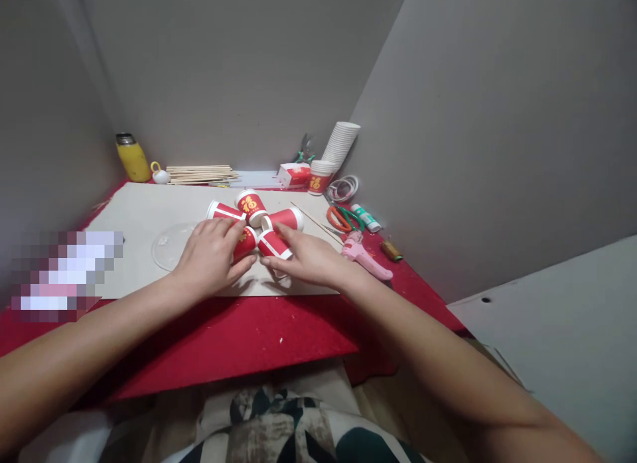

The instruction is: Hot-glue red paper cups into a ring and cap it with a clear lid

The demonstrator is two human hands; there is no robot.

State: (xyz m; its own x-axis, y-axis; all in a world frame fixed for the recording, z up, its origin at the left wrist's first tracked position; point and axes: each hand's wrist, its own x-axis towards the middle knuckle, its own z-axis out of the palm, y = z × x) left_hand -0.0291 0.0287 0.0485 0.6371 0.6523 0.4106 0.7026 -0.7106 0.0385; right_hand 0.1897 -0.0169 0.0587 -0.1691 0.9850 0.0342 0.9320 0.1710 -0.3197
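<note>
Several red and white paper cups lie on their sides in a ring on a pale board (134, 204), their narrow ends pointing inward. My left hand (206, 254) is curved round the near-left paper cup (243, 241), thumb in front and fingers over the top. With fingers and thumb on either side, my right hand (308, 254) holds the near-right paper cup (275, 245). Behind them are the top paper cup (251, 206) with gold lettering, the far-left paper cup (223, 211) and the far-right paper cup (288, 217). My hands partly cover the two near cups.
A clear plastic lid (164, 247) lies left of my left hand. Along the right are orange-handled scissors (339, 219), a pink glue gun (365, 257) and a glue stick (365, 218). At the back stand a yellow bottle (133, 159), wooden sticks (202, 174) and stacked cups (341, 144).
</note>
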